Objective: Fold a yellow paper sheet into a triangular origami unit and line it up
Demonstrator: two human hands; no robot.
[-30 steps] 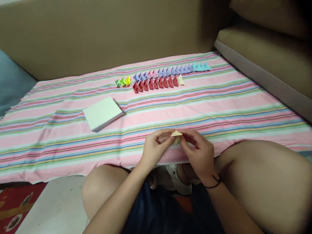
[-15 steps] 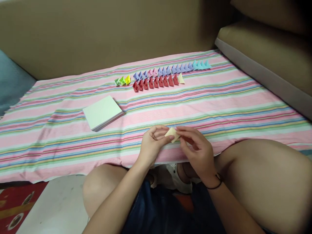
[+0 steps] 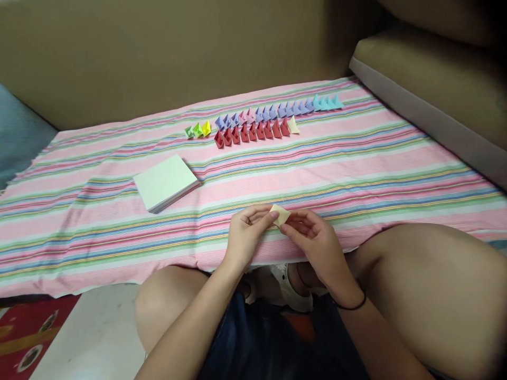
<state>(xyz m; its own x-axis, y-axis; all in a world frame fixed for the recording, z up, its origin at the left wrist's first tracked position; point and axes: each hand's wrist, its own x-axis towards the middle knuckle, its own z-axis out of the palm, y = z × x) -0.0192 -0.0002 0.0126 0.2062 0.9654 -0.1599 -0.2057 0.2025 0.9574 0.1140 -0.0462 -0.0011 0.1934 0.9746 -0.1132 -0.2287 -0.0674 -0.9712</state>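
Observation:
A small folded piece of cream paper (image 3: 282, 214) is held between my two hands, above the near edge of the striped cloth (image 3: 253, 182). My left hand (image 3: 249, 224) pinches its left side, thumb on top. The thumb and fingers of my right hand (image 3: 312, 229) close on its right and lower corner. Farther back stand folded paper boats: a row of red boats (image 3: 252, 133) with a cream one (image 3: 293, 125) at its right end, and behind it a row of purple boats (image 3: 295, 109), pink boats (image 3: 246, 116) and light-blue boats (image 3: 328, 102).
Three green and yellow paper boats (image 3: 197, 130) stand left of the rows. A stack of pale paper (image 3: 166, 182) lies on the cloth at left. Brown cushions (image 3: 431, 79) border the right, and a brown backrest (image 3: 178, 58) rises behind. My bent knees flank my hands.
My right hand has shifted its hold, its thumb now at the paper's lower corner. The paper has turned slightly. My left hand stays nearly in place.

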